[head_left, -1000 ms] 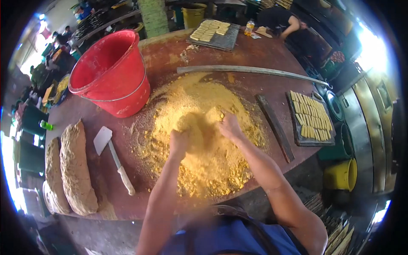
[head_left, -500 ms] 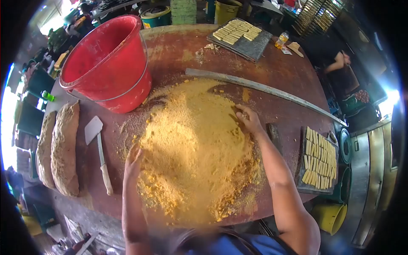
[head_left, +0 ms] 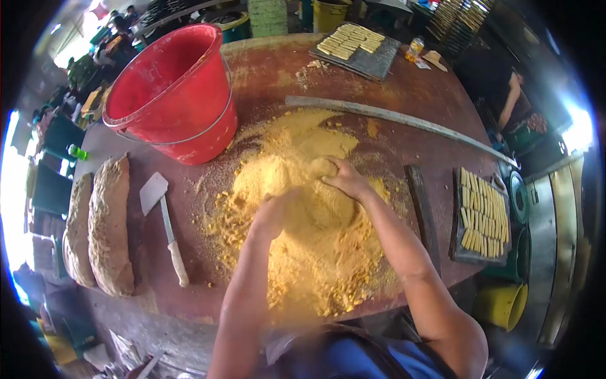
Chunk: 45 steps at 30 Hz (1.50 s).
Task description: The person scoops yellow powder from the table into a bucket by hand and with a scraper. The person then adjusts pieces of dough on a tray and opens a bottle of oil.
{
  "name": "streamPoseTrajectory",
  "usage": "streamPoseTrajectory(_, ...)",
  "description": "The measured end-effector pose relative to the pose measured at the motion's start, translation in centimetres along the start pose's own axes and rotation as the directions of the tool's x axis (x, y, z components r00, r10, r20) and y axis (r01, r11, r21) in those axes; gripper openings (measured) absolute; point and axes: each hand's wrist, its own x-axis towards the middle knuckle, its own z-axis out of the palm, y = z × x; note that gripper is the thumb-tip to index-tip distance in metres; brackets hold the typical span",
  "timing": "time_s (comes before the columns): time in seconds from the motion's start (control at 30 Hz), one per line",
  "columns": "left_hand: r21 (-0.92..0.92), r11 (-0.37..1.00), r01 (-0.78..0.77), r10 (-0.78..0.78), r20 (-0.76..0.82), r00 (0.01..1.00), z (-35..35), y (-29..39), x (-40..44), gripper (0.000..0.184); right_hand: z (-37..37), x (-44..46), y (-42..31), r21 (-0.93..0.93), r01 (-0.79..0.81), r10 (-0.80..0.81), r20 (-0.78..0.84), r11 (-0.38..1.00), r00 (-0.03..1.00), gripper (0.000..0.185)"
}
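Note:
A broad heap of yellow, lumpy crumbs (head_left: 315, 259) lies in front of me on the red-brown table. My left hand (head_left: 271, 213) is pushed into the left side of the heap, its fingers hidden and blurred by crumbs. Across from it, my right hand (head_left: 344, 179) curves its thumb and fingers around a clump of the same crumbs, near the heap's middle. Left of the heap are a white-handled scraper (head_left: 165, 221) with a broad blade and two long loaves of dough (head_left: 108, 227). A red bucket (head_left: 180, 104) with a wire handle stands behind them.
A long metal bar (head_left: 404, 125) crosses behind the heap; a dark wooden strip (head_left: 421, 211) lies to the right. Trays of pale dough sticks sit at the back (head_left: 356, 50) and at the right (head_left: 481, 221). A small bottle (head_left: 415, 48) stands near the back tray. Another person (head_left: 505, 95) is beyond the table.
Both hands have moved inward from the heap's sides, drawing crumbs towards its middle. The view has shifted slightly, and the person at the right has moved an arm downward.

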Motion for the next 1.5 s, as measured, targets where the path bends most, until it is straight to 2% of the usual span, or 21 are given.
streamPoseTrajectory(0.03, 0.160, 0.987, 0.011, -0.006, -0.030, 1.000, 1.8, 2.6, -2.2, 0.065, 0.5, -0.8, -1.2, -0.212, 0.105, -0.116, -0.040, 0.971, 0.992, 0.051)
streamPoseTrajectory(0.07, 0.318, 0.948, 0.027, -0.008, -0.059, 0.998, 2.3, 3.6, -3.5, 0.058, 0.9, -1.4, -1.5, -0.209, 0.090, -0.105, -0.063, 0.974, 0.992, 0.051)
streamPoseTrajectory(0.1, 0.301, 0.948, -0.103, 0.135, -0.086, 0.987, 1.2, 1.1, -1.3, 0.041, 1.2, -1.8, -1.9, -0.281, 0.231, -0.266, -0.091, 0.931, 0.960, 0.048)
streamPoseTrajectory(0.13, 0.315, 0.942, -0.113, 0.139, -0.061, 0.988, 0.6, 0.1, -0.7, 0.041, 1.4, -2.4, -2.6, -0.363, 0.362, -0.424, -0.106, 0.859, 0.899, 0.046)
streamPoseTrajectory(0.2, 0.560, 0.743, -0.366, 0.483, -0.070, 0.873, -0.5, -0.8, -0.9, 0.032, 2.4, -4.3, -3.6, -0.330, 0.260, -0.335, -0.195, 0.908, 0.922, 0.042)
streamPoseTrajectory(0.23, 0.711, 0.583, -0.393, 0.531, 0.032, 0.847, -1.4, -0.1, -1.2, 0.041, 2.6, -4.7, -3.1, -0.387, 0.104, -0.205, -0.229, 0.916, 0.951, 0.040)
streamPoseTrajectory(0.27, 0.710, 0.575, -0.407, 0.536, 0.048, 0.843, -2.1, 0.1, -1.6, 0.041, 2.5, -5.2, -2.6, -0.436, -0.049, -0.078, -0.268, 0.898, 0.960, 0.038)
streamPoseTrajectory(0.33, 0.824, 0.534, -0.189, 0.449, -0.087, 0.889, -3.3, 0.8, -2.4, 0.058, 1.2, -7.4, -1.9, -0.423, -0.099, -0.013, -0.254, 0.901, 0.967, 0.037)
streamPoseTrajectory(0.37, 0.865, 0.473, -0.164, 0.551, -0.145, 0.822, -4.4, 0.0, -1.8, 0.071, 0.1, -8.4, -1.4, -0.414, -0.145, 0.054, -0.223, 0.899, 0.973, 0.035)
streamPoseTrajectory(0.4, 0.783, 0.619, -0.062, 0.349, -0.204, 0.915, -6.4, -0.4, -0.4, 0.074, -0.9, -9.4, -0.2, -0.421, -0.141, 0.047, -0.226, 0.896, 0.973, 0.035)
streamPoseTrajectory(0.47, 0.821, 0.568, -0.057, 0.324, -0.159, 0.933, -6.8, 1.7, -3.5, 0.062, -2.8, -11.0, 2.5, -0.599, 0.202, -0.391, -0.202, 0.775, 0.898, 0.034)
streamPoseTrajectory(0.57, 0.797, 0.550, -0.250, 0.455, -0.035, 0.890, -7.1, 2.5, -5.4, 0.044, -6.0, -11.0, 2.7, -0.248, 0.042, -0.102, -0.236, 0.968, 0.966, 0.039)
streamPoseTrajectory(0.6, 0.795, 0.555, -0.244, 0.457, -0.047, 0.888, -8.0, 1.6, -4.6, 0.044, -6.9, -10.3, 3.5, -0.250, 0.048, -0.106, -0.225, 0.967, 0.969, 0.039)
streamPoseTrajectory(0.67, 0.863, 0.304, -0.403, 0.712, 0.074, 0.698, -10.8, -0.3, -2.2, 0.032, -8.4, -7.7, 6.0, -0.166, -0.021, -0.028, -0.285, 0.986, 0.958, 0.047)
streamPoseTrajectory(0.87, 0.950, 0.226, -0.217, 0.763, -0.034, 0.646, -12.7, -3.9, -3.1, 0.035, -12.2, 2.4, 12.5, -0.551, 0.023, -0.169, -0.216, 0.835, 0.962, 0.069)
streamPoseTrajectory(0.93, 0.953, 0.218, -0.210, 0.721, -0.013, 0.693, -13.9, -5.1, -3.1, 0.047, -11.8, 6.9, 13.5, -0.636, 0.038, -0.192, -0.175, 0.771, 0.966, 0.070)
streamPoseTrajectory(1.0, 0.992, 0.126, 0.024, 0.722, -0.108, 0.683, -14.9, -7.2, -2.4, 0.058, -10.7, 11.1, 12.8, -0.602, 0.163, -0.295, -0.127, 0.782, 0.947, 0.069)
streamPoseTrajectory(1.33, 0.981, 0.193, 0.009, 0.657, -0.136, 0.741, -11.4, -2.0, 5.0, 0.065, -2.1, 25.7, 6.0, -0.455, 0.421, -0.386, 0.171, 0.785, 0.906, 0.069)
streamPoseTrajectory(1.4, 0.939, 0.298, -0.172, 0.709, -0.096, 0.699, -9.3, -0.4, 7.2, 0.061, 0.6, 26.8, 4.4, -0.365, 0.434, -0.399, 0.172, 0.824, 0.901, 0.062)
streamPoseTrajectory(1.43, 0.939, 0.298, -0.173, 0.709, -0.097, 0.698, -8.6, 0.3, 8.1, 0.061, 1.7, 25.9, 2.4, -0.212, 0.333, -0.258, 0.315, 0.919, 0.913, 0.059)
streamPoseTrajectory(1.5, 0.761, 0.595, -0.259, 0.654, -0.271, 0.706, -7.4, 1.1, 9.5, 0.054, 3.8, 25.1, 0.8, -0.085, 0.191, -0.130, 0.467, 0.978, 0.874, 0.056)
